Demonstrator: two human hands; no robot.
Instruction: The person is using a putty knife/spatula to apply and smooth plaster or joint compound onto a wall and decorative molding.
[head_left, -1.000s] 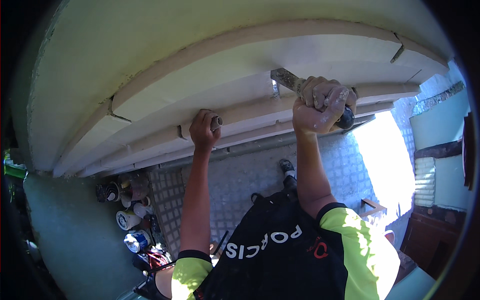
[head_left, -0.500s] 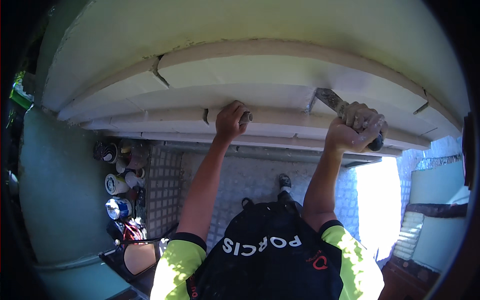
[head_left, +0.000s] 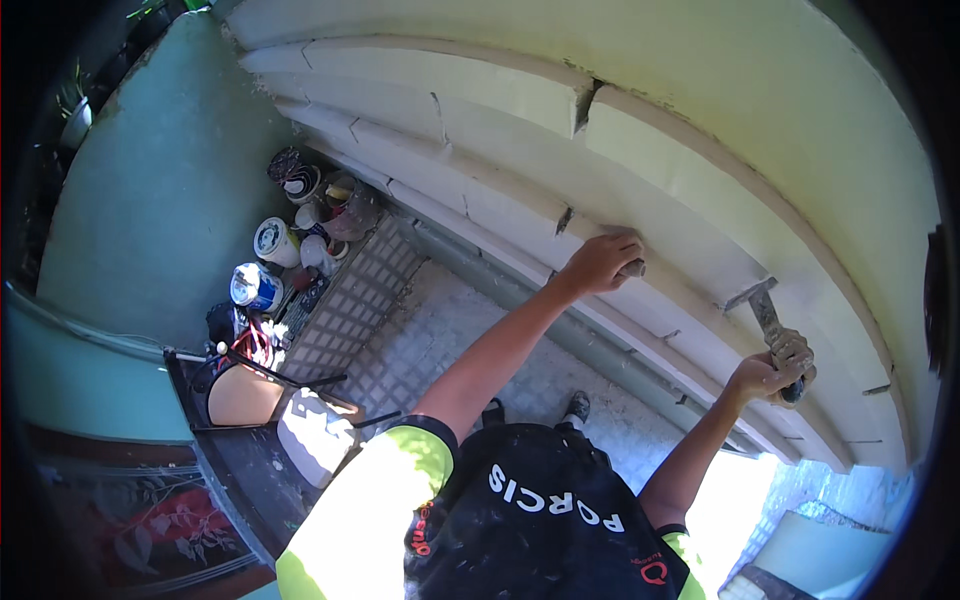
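Observation:
My right hand (head_left: 782, 364) is closed round the dark handle of a putty knife (head_left: 766, 314). Its wide blade rests against the pale panel between two ledges, near a joint. To the left, my left hand (head_left: 602, 264) is closed on a greyish round-ended handle (head_left: 633, 268) and sits against the edge of the middle ledge (head_left: 500, 185). Whatever that handle belongs to is hidden behind the fingers. The upper ledge (head_left: 450, 65) shows a dark gap (head_left: 588, 105) where two lengths meet.
Paint buckets (head_left: 256, 287) and containers crowd a low stand at the left, by a green wall (head_left: 150, 210). A chair (head_left: 245, 395) stands on a dark table (head_left: 245, 470) at the lower left. Beneath the ledges lies a grey floor (head_left: 440, 310), with bright sunlight at the lower right.
The whole view has turned and shifted, so the ledges now slope down to the right. Both hands keep hold of what they had, and the knife blade stays against the panel.

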